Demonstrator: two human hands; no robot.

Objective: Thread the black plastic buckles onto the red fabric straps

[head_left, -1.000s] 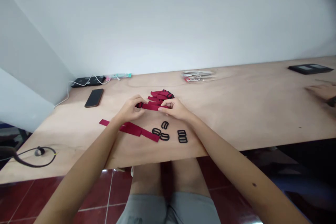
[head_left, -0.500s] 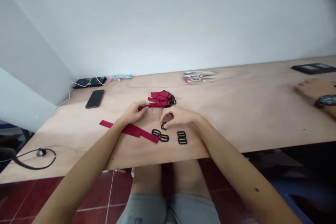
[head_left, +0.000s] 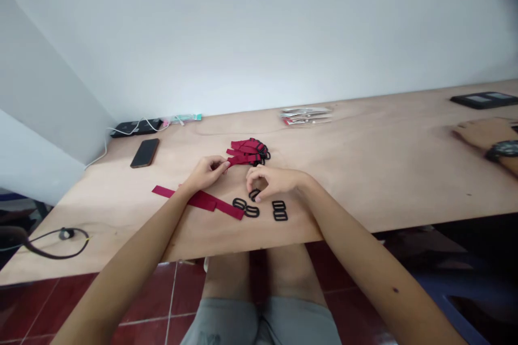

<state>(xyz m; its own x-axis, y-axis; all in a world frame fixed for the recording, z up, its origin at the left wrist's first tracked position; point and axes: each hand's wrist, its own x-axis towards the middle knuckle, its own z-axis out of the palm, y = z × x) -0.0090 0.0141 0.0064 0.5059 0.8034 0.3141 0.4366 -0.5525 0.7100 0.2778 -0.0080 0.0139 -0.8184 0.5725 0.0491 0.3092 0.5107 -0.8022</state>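
From the head camera we look down on a long wooden table (head_left: 364, 161) with both of our bare arms stretched out over its near edge.

Our left hand (head_left: 206, 172) rests on the wood with its fingers curled, and its fingertips pinch the near end of a red webbing strap that belongs to the pile of red straps with black buckles (head_left: 249, 152) just beyond it.

Our right hand (head_left: 275, 182) is cupped low over the table, thumb and forefinger closed around a black slide buckle (head_left: 254, 194) that lies just below the fingertips; we cannot tell whether the buckle is off the wood.

Just beside it, toward us, lie two more loose black buckles (head_left: 245, 208), and a further pair of buckles (head_left: 280, 211) sits to their right. A flat length of red webbing (head_left: 198, 200) runs from under our left wrist toward those buckles, its right end touching the nearest one.

Farther left a black phone (head_left: 144, 152) lies face down, with a black power strip (head_left: 135, 128) behind it by the wall. A black cable (head_left: 56, 242) loops at the left edge. Near the back centre sits a small stack of packets (head_left: 305, 116).

At the far right another person's hand (head_left: 481, 132), wearing a dark watch, rests flat near a black tray (head_left: 483, 99).
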